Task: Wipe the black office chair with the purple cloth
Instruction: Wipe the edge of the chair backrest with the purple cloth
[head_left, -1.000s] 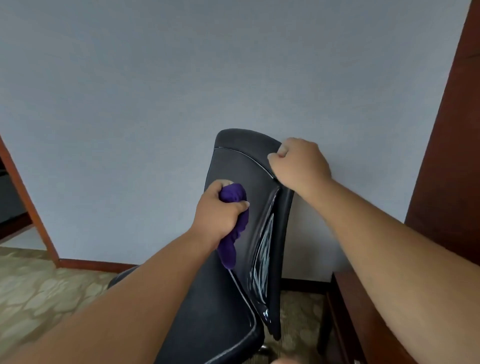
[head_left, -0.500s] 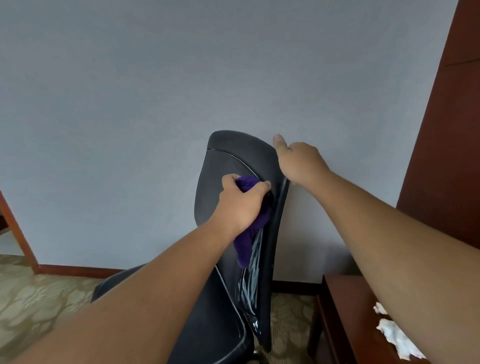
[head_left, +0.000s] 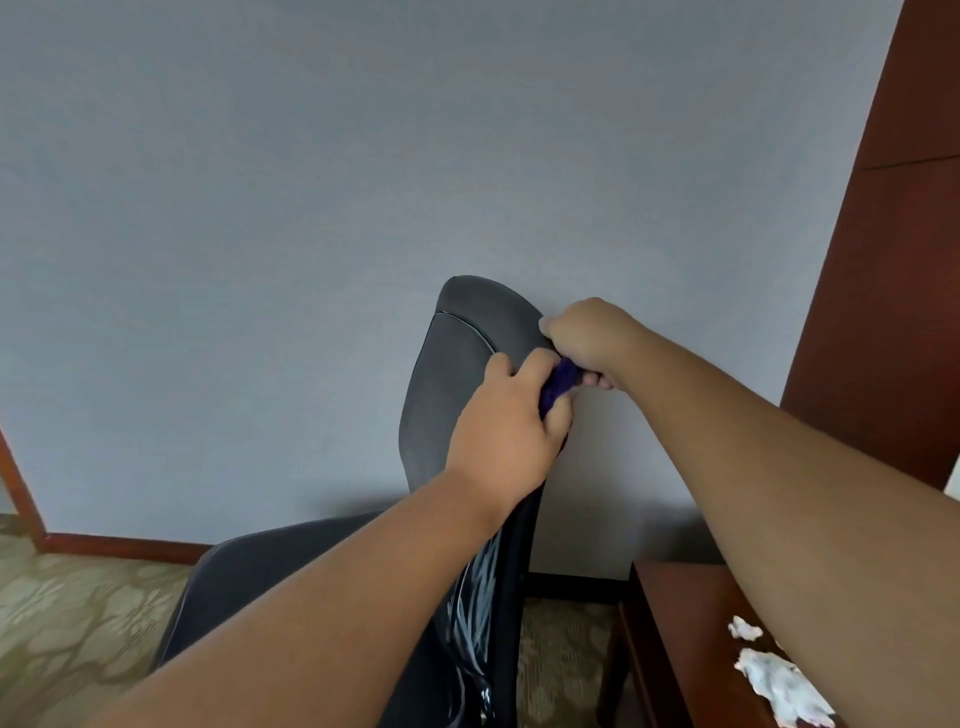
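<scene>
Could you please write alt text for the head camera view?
A left hand presses a purple cloth against the upper edge of a black office chair backrest, while the right hand grips the backrest top beside it.

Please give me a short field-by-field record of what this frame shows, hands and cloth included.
setting: grey wall, patterned carpet
chair: black office chair, backrest upright, seen nearly edge-on
cloth: purple cloth, bunched at the backrest's right edge near the top, mostly hidden
left hand: left hand closed on the cloth, pressed to the backrest edge
right hand: right hand curled over the top right of the backrest, fingers touching the cloth
other: wooden side table lower right with crumpled white tissues
</scene>
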